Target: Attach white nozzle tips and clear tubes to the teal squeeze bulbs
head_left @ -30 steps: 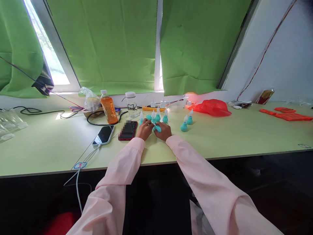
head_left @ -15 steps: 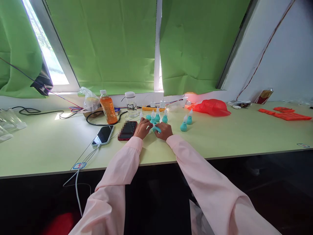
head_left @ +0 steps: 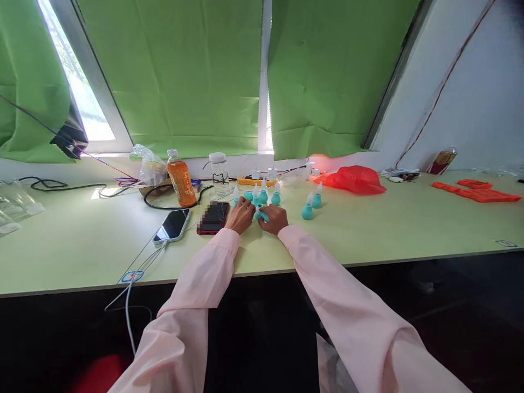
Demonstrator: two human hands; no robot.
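My right hand [head_left: 274, 219] is closed on a teal bulb piece [head_left: 262, 216] just above the table. Close against its left side, my left hand [head_left: 241, 215] has its fingers pressed together at a small whitish tip by the same piece; what exactly it grips is too small to tell. Several teal bulbs with clear pointed nozzles stand upright behind my hands, one [head_left: 276, 195] behind my right hand. Two more, a front one [head_left: 307, 212] and a rear one [head_left: 316, 196], stand to the right. A loose teal piece [head_left: 248, 195] lies behind my left hand.
Left of my hands lie a dark red-edged phone [head_left: 213, 217] and a white-edged phone [head_left: 172, 225] with cables. Behind are an orange drink bottle [head_left: 181, 180], a clear jar [head_left: 220, 174] and a red plastic bag [head_left: 352, 180]. The table's front edge [head_left: 262, 274] runs below my wrists.
My left hand has shifted slightly right, closer to the right hand, uncovering more of the bulb behind it. My right hand keeps its hold, almost unmoved.
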